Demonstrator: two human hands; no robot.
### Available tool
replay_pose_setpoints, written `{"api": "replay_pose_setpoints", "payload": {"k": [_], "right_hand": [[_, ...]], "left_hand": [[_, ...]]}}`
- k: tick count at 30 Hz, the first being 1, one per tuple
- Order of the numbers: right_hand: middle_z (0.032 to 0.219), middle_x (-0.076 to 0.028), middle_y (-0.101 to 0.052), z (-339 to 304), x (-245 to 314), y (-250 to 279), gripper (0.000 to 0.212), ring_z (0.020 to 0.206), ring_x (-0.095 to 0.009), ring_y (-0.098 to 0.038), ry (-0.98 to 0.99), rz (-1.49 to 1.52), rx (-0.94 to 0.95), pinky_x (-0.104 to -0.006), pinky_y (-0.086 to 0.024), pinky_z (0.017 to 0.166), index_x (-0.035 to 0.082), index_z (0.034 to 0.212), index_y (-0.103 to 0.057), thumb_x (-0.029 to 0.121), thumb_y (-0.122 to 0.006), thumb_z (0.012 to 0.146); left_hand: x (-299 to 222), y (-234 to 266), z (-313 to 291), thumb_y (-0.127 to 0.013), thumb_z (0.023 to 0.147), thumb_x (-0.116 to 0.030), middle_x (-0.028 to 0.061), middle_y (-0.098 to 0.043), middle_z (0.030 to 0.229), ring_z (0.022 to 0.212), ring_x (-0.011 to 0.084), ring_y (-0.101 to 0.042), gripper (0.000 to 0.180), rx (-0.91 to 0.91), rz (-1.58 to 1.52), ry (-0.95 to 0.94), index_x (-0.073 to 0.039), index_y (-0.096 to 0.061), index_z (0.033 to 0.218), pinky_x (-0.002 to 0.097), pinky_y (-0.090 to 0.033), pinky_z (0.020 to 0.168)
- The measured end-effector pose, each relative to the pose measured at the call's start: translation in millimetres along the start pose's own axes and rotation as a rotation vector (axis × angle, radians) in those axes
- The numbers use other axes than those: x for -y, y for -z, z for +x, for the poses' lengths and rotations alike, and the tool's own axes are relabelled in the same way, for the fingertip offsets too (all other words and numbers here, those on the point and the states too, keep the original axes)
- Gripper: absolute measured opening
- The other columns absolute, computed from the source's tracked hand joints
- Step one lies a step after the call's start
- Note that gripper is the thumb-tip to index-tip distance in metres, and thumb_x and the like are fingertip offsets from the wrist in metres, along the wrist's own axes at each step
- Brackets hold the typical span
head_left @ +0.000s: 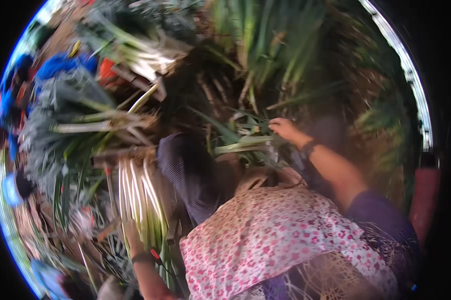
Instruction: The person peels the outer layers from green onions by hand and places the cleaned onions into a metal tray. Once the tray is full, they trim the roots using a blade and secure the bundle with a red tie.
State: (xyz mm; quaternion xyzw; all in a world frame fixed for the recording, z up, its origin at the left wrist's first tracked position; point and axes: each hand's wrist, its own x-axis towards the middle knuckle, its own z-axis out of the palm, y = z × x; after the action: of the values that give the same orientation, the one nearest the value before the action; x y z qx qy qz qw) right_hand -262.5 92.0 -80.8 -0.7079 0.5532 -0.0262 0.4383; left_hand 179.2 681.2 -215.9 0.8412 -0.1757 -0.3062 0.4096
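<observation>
Head view, right hand (284, 128) gripping leek stalks (243, 145), left hand (132, 235) on leek bundle (140, 200)

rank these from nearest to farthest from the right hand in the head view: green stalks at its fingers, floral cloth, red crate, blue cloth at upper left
1. green stalks, touching the right hand, just to its left
2. floral cloth, below it, lower centre
3. red crate, up and far left
4. blue cloth, farthest, upper left rim

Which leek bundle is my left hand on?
The upright bundle of white stalks above your left hand; the other bundles lie sideways farther up.
</observation>
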Motion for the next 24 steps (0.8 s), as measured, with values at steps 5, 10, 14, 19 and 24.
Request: {"api": "replay_pose_setpoints", "payload": {"k": [5, 10, 14, 19, 24], "right_hand": [[0.103, -0.016, -0.061, 9.9, -75.8, 1.7, 0.037, 0.095, -0.032, -0.058, 0.059, -0.159, -0.025, -0.0382, -0.044, 0.082, 0.004, 0.1, -0.062, 0.033, -0.061, 0.077], [0.111, -0.021, -0.057, 39.9, -99.8, -11.4, 0.057, 0.104, -0.034, -0.054, 0.07, -0.226, -0.067, -0.0374, -0.043, 0.089, 0.008, 0.124, -0.046, 0.034, -0.062, 0.076], [0.109, -0.021, -0.057, 40.0, -165.7, -35.6, 0.064, 0.105, -0.035, -0.052, -0.027, -0.392, -0.095, -0.0391, -0.041, 0.091, 0.012, 0.131, -0.037, 0.036, -0.06, 0.077], [0.099, -0.018, -0.062, 15.6, -151.3, -53.5, 0.046, 0.093, -0.033, -0.058, 0.011, -0.451, 0.72, -0.0418, -0.045, 0.083, 0.004, 0.102, -0.062, 0.04, -0.058, 0.075], [0.078, -0.02, -0.063, 99.6, -117.2, -38.3, 0.028, 0.073, -0.035, -0.061, -0.02, -0.342, 0.299, -0.0439, -0.048, 0.068, 0.002, 0.079, -0.066, 0.029, -0.058, 0.072]], "left_hand": [[-191.2, -68.2, 39.6, -0.046, 0.088, -0.028, 0.0163, -0.055, 0.11, 0.105, 0.0263, -0.051, 0.039, -0.061, 0.181, 0.096, -0.002, -0.052, 0.117, 0.0367, -0.036, 0.092], [-405.2, -140.4, 51.5, -0.037, 0.092, -0.007, 0.0135, -0.046, 0.122, 0.112, 0.0236, -0.049, 0.032, 0.01, 0.133, -0.746, -0.002, -0.046, 0.122, 0.0351, -0.043, 0.092], [-524.5, -270.0, 78.7, -0.041, 0.09, -0.004, 0.0128, -0.041, 0.127, 0.115, 0.024, -0.049, 0.033, 0.254, -0.186, -0.796, 0.0, -0.043, 0.123, 0.0354, -0.043, 0.094], [-544.8, -365.1, 145.6, -0.048, 0.09, -0.015, 0.0081, -0.058, 0.107, 0.1, 0.02, -0.056, 0.027, 0.412, -1.007, -0.065, -0.005, -0.051, 0.115, 0.0332, -0.045, 0.082], [-547.8, -395.5, 173.9, -0.05, 0.089, -0.021, 0.0056, -0.061, 0.101, 0.094, 0.0182, -0.057, 0.026, 0.47, -1.122, 0.168, -0.006, -0.055, 0.11, 0.0333, -0.044, 0.079]]}}
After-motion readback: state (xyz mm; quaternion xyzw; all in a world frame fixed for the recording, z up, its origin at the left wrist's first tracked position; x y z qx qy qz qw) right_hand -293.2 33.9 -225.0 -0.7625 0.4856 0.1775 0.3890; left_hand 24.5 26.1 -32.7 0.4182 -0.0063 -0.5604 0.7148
